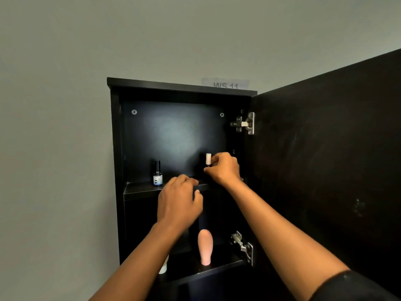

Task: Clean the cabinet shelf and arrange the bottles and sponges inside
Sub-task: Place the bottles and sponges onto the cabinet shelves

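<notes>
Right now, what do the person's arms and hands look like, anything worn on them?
Both forearms are bare from wrist to elbow. The left hand and the right hand wear no gloves, and no rings, watch or bracelet show. The only clothing visible is a black sleeve on the right upper arm at the picture's lower right corner. No sleeve shows on the left arm within the view.

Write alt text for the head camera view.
A person's right hand holds a small white-capped bottle over the upper shelf of an open black cabinet. The left hand hovers at the shelf edge, beside a dark bottle; a pink bottle stands below.
</notes>
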`<action>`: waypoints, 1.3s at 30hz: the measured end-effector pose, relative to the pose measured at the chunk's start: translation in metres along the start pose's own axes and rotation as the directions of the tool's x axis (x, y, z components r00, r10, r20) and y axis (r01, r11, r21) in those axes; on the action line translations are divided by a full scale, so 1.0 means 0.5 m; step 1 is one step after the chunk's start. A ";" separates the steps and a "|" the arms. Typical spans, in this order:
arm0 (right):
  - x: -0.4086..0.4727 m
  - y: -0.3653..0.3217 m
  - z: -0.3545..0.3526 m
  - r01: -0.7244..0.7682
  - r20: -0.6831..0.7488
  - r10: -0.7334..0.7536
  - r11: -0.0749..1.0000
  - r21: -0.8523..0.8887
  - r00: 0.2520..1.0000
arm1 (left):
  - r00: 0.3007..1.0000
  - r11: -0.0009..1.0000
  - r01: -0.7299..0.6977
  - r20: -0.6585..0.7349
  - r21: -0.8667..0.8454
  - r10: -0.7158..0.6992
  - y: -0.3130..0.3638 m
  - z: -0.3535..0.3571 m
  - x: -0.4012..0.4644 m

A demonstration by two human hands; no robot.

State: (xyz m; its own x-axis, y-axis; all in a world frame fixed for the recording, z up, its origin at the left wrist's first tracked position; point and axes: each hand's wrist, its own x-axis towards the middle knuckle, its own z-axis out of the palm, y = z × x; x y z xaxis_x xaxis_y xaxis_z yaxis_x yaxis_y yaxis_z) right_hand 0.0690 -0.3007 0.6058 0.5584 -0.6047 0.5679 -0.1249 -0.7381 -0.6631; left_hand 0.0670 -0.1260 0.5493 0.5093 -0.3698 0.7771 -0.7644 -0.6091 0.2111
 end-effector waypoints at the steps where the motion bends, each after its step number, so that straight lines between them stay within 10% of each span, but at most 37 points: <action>1: -0.001 0.001 0.002 -0.002 0.011 0.002 1.000 -0.010 1.000 | 1.000 1.000 0.006 -0.001 -0.006 -0.006 0.001 0.000 0.001; 24: -0.257 0.004 -0.150 0.318 -0.290 -0.261 0.933 0.171 0.921 | 0.993 0.875 -0.084 -0.114 -0.477 0.033 0.129 -0.030 -0.111; 39: -0.662 0.207 -0.318 0.130 -0.654 -0.266 0.959 -0.250 0.708 | 0.981 0.538 0.048 0.140 -0.842 0.132 0.324 0.047 -0.430</action>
State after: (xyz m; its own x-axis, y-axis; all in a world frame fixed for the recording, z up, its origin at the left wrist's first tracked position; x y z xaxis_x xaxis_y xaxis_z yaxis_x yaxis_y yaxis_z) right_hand -0.2594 -0.2243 0.4268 -0.1074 -0.4275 0.8976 -0.2523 -0.8616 -0.4405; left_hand -0.1571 -0.1616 0.4026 0.4541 -0.5412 0.7077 -0.7196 0.2455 0.6495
